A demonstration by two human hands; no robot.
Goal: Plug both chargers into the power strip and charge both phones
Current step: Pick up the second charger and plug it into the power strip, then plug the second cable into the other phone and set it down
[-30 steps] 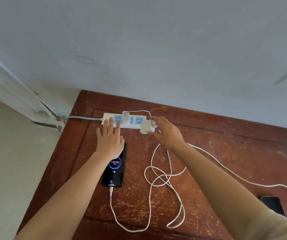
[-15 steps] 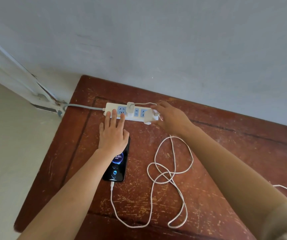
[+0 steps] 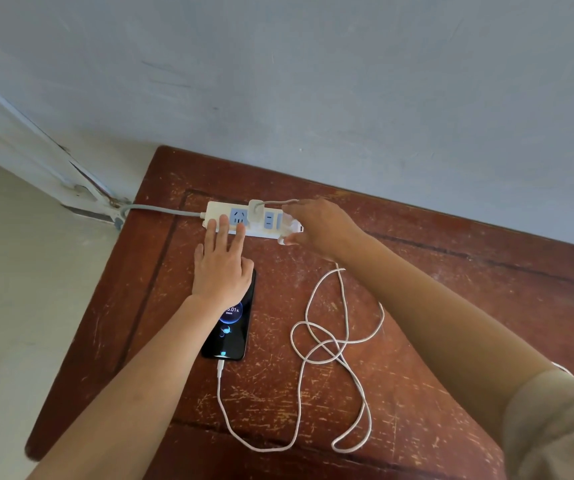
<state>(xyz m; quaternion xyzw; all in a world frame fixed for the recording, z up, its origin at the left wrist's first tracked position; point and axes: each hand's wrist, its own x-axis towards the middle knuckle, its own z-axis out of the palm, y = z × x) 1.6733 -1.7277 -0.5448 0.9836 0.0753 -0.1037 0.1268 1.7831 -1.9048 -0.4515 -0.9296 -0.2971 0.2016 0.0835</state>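
We see the power strip (image 3: 230, 220) lying on the red-brown worktop (image 3: 417, 306) near the wall, one white charger (image 3: 255, 213) already seated in it. Our left hand (image 3: 221, 268) lies flat and released, fingertips pressing the strip's near edge. Our right hand (image 3: 320, 226) grasps the second charger (image 3: 287, 233) at the strip's right end. Just below the strip a phone (image 3: 231, 327) shows a charging screen, its white cable (image 3: 330, 341) looping beside it

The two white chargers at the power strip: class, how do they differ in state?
The first charger sits plugged into the power strip, untouched; the second charger is gripped by the right hand at the strip's right end. Whether it is seated cannot be told. Both are white.
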